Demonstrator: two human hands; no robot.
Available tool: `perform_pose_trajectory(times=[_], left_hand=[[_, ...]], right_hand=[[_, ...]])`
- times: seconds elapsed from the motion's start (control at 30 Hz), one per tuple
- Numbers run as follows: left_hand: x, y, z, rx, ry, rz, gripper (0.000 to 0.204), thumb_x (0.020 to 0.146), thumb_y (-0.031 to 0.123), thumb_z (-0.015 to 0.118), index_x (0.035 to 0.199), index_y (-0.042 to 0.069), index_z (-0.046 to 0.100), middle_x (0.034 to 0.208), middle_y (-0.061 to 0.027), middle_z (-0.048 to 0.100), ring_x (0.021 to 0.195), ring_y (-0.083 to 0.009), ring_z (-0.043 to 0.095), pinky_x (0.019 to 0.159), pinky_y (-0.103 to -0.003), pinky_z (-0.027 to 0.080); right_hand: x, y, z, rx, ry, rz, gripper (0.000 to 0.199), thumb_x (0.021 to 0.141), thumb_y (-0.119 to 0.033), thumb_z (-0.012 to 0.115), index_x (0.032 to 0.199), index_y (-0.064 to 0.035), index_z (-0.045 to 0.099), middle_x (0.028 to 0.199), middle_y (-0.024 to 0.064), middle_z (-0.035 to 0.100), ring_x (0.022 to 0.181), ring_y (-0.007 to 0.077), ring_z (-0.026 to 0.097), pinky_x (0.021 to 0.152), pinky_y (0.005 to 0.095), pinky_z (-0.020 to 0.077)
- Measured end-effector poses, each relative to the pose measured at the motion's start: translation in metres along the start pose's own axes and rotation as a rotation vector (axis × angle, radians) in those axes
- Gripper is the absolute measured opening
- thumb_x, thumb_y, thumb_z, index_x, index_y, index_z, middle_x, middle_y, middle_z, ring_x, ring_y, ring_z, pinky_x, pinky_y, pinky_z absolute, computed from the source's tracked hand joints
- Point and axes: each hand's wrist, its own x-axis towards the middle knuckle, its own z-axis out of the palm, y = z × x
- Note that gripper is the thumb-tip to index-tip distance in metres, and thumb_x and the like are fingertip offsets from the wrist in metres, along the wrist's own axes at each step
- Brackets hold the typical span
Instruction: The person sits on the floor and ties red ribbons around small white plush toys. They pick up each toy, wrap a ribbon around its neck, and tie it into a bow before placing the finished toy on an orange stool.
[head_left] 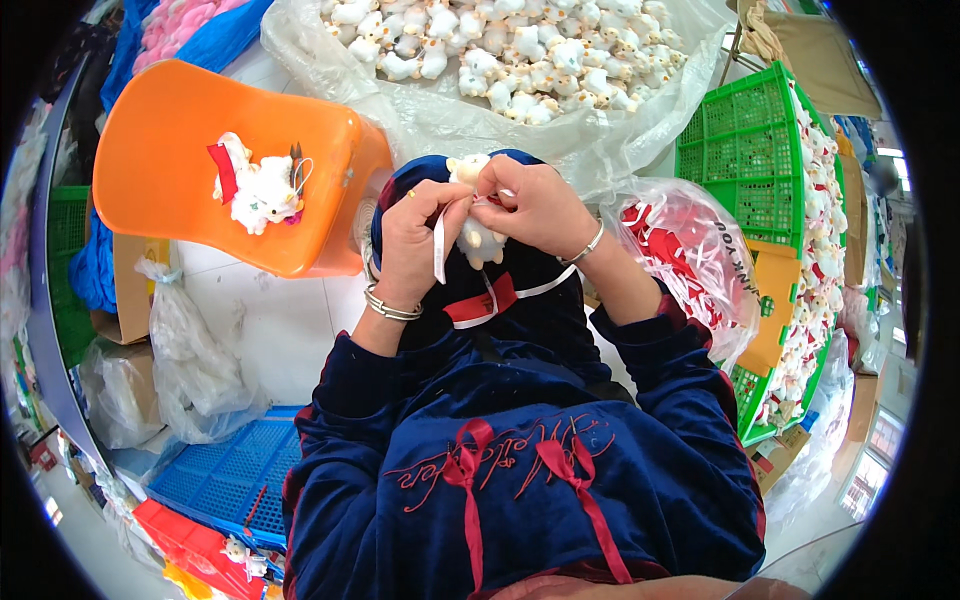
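Right, both hands up over the lap. The left hand (408, 245) has its fingers closed on a white ribbon (439, 248), pinching it so the strip hangs straight down. The right hand (532, 208) is curled tight round a small white plush toy (478, 238), w/ fingertips at its neck; looks like that grip keeps the toy steady. A red and white ribbon (487, 299) lies on the lap just below, near to hand.

Containers: an orange chair (180, 170) to the left carries two finished-looking toys (255, 190) and scissors on its seat. A big clear plastic bag (440, 110) beyond holds a heap of white plush toys. To the right, a smaller bag (680, 250) is stuffed w/ red and white ribbons. A green crate (745, 150) at the right edge is packed w/ toys.
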Motion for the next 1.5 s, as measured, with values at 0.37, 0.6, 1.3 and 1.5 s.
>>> perform_pose_trajectory(times=[0.37,0.6,1.3,1.5], left_hand=[[-0.002,-0.004,-0.022,-0.343,-0.337,-0.059,0.029,0.1,0.017,0.051,0.106,-0.001,0.073,0.103,-0.0112,0.071,0.088,-0.0173,0.063,0.079,-0.029,0.05],[0.006,0.009,-0.016,-0.382,-0.296,-0.423,0.03,0.104,0.022,0.056,0.092,-0.002,0.071,0.092,-0.0057,0.073,0.079,-0.0092,0.066,0.074,-0.023,0.052],[0.01,0.015,-0.016,-0.403,-0.36,-0.482,0.018,0.099,0.016,0.069,0.108,0.001,0.073,0.09,0.002,0.07,0.081,-0.004,0.06,0.075,-0.02,0.05],[0.01,0.005,-0.014,-0.323,-0.335,-0.433,0.017,0.1,0.013,0.067,0.109,0.001,0.073,0.089,0.0015,0.07,0.079,-0.004,0.061,0.074,-0.02,0.051]], right_hand=[[-0.02,-0.003,0.025,-0.05,0.318,0.03,0.014,0.089,-0.015,0.071,0.097,-0.0056,0.065,0.079,0.0153,0.069,0.07,0.0305,0.071,0.061,0.0374,0.0542],[-0.027,-0.002,0.03,0.017,0.356,0.028,0.013,0.088,-0.009,0.071,0.099,-0.0048,0.065,0.079,0.0141,0.069,0.065,0.0255,0.069,0.059,0.0337,0.0533],[-0.033,0.002,0.03,0.059,0.351,0.007,0.011,0.09,-0.006,0.068,0.1,-0.0026,0.066,0.083,0.012,0.067,0.065,0.018,0.065,0.061,0.0303,0.0517],[-0.03,0.006,0.025,0.148,0.31,-0.014,0.013,0.092,-0.007,0.064,0.103,0.0002,0.067,0.079,0.0112,0.066,0.065,0.0144,0.062,0.058,0.0279,0.0481]])
